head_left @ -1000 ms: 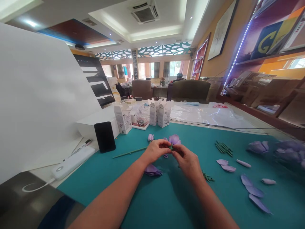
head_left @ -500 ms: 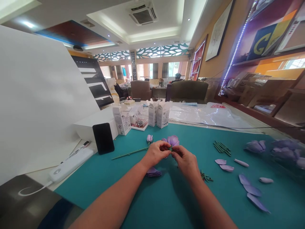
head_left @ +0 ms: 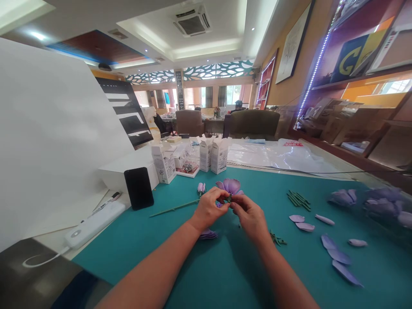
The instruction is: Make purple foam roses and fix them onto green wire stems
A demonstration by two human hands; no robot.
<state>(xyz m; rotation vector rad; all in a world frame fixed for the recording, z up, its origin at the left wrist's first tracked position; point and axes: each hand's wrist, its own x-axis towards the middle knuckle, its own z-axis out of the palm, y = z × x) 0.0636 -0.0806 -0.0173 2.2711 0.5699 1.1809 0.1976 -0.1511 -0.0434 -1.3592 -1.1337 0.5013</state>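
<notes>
A purple toy flower point(head_left: 232, 185) with several petals is held between my hands above the green mat point(head_left: 141, 253). My left hand point(head_left: 210, 207) pinches at its base, where a small green piece point(head_left: 229, 198) shows. My right hand point(head_left: 250, 215) closes its fingertips on the same spot from the other side. The fingers hide much of the base. Behind my left hand lies a green stem point(head_left: 174, 207) with a pale purple bud point(head_left: 201, 188) at its end. Stacked purple petals point(head_left: 208, 234) lie beneath my left wrist.
Green sticks point(head_left: 298, 200), small green pieces point(head_left: 277, 238) and loose lilac petals point(head_left: 339, 256) lie to the right, near purple blooms point(head_left: 343, 198). White boxes point(head_left: 219, 156) and a small tray point(head_left: 189, 173) stand behind. A black phone point(head_left: 139, 188) and white power strip point(head_left: 93, 225) are left.
The flower has been tilted between my fingers, so its petals now appear more spread and a purple dotted part shows below. Both hands stay in nearly the same place.
</notes>
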